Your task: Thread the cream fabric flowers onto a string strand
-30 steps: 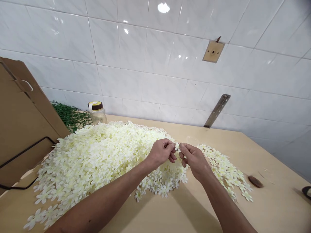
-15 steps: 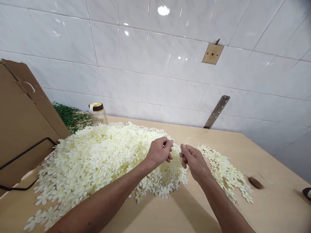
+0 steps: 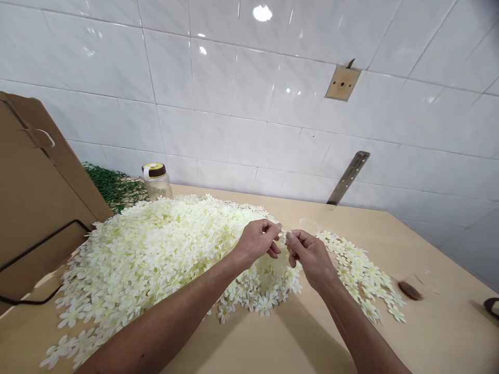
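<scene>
A big heap of cream-white fabric flowers (image 3: 156, 249) covers the left and middle of the light wooden table (image 3: 296, 337). My left hand (image 3: 257, 241) and my right hand (image 3: 310, 257) meet above the heap's right edge, fingertips pinched close together around a small flower piece (image 3: 283, 235) that is mostly hidden between them. A thinner row of separated flowers (image 3: 362, 278) lies on the table just right of my right hand.
A brown cardboard box (image 3: 35, 192) with a black strap stands at the left. Behind the heap are green plastic stems (image 3: 113, 184) and a clear bottle (image 3: 156, 182) with a dark lid. A small dark object (image 3: 409, 291) lies at the right. White tiled wall behind.
My fingertips drew slightly apart half a second ago and are now pinched close together again; both hands stay over the same spot of the heap.
</scene>
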Demonstrator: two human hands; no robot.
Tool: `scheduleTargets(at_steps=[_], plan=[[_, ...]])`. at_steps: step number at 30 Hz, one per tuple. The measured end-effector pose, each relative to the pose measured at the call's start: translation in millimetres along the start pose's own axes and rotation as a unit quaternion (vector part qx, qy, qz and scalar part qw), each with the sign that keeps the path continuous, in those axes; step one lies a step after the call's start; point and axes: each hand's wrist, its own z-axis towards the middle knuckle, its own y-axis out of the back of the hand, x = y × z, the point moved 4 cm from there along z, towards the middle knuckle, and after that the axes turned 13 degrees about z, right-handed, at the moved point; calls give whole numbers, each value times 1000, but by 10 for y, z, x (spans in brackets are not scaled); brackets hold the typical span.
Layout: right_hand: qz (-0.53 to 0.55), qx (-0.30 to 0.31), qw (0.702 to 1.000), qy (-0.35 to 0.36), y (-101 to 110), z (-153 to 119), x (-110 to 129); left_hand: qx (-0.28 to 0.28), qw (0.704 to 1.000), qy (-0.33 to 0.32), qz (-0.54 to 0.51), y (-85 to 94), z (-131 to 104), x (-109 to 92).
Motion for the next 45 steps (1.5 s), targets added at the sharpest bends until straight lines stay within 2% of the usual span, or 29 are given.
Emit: scheduleTargets(at_steps=[8, 10, 14, 17, 20, 22, 27, 34, 36, 41, 45], plan=[[-44, 10, 999, 4, -73, -51, 35, 70, 997, 34, -24, -93, -42, -1], [-45, 8, 999, 3, -78, -55, 45, 63, 997, 34, -29, -86, -33, 10], [-57, -6, 998, 11, -77, -58, 52, -1, 999, 30, -13, -33, -19, 26], [-150, -52, 983, 91, -56, -78, 102, -18, 999, 41, 9, -26, -22, 45], [-243, -42, 955, 162, -76, -102, 139, -16, 998, 57, 8, -40, -26, 73], [-255, -27, 953, 161, -73, -99, 133, -11, 997, 75, -9, -55, -27, 93], [-280, -35, 954, 104, -13, -66, 108, 6, 994, 96, -52, -88, -30, 99], [-396, -51, 908, 126, -16, -90, 199, -17, 997, 68, -30, -64, -28, 74], [-372, -56, 919, 120, -20, -95, 216, -17, 997, 70, -31, -62, -29, 71], [-198, -27, 978, 61, -34, -74, 123, -32, 997, 67, -36, -25, -23, 43], [-127, -37, 991, 37, -37, -71, 81, -42, 996, 67, -50, 15, -4, 58]])
